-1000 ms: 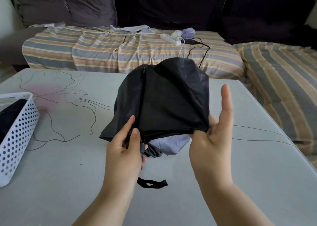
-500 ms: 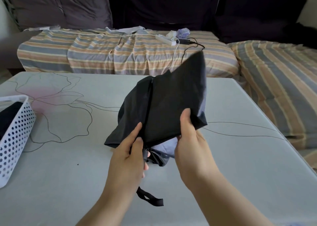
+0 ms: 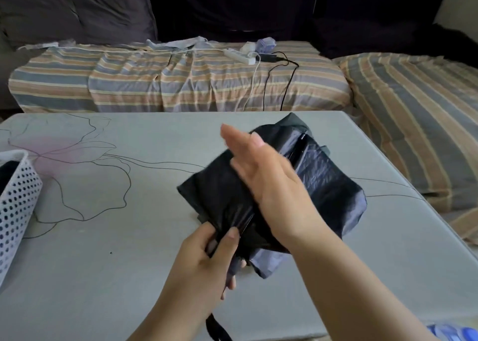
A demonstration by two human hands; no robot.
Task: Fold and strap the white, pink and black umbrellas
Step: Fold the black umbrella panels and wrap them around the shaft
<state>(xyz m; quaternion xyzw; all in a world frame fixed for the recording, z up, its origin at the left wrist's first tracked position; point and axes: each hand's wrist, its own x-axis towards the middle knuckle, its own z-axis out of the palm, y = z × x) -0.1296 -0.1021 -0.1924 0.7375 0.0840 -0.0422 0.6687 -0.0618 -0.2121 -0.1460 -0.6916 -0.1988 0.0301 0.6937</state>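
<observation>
Sofa: we see a striped cover, with a white power strip on it.
Worktop: grey, with a line-drawn flower print; we read no writing anywhere.
Black umbrella: collapsed, canopy loose, held just above mid-worktop.
White basket: perforated, at the left edge.
Right hand: fingers straight, laid flat on the canopy.
Left hand: fingers curled, gripping the umbrella's near end.
Black strap: hangs below.

Two hands are counted, the left hand and the right hand, one black umbrella and, at nine o'clock, one white basket
</observation>
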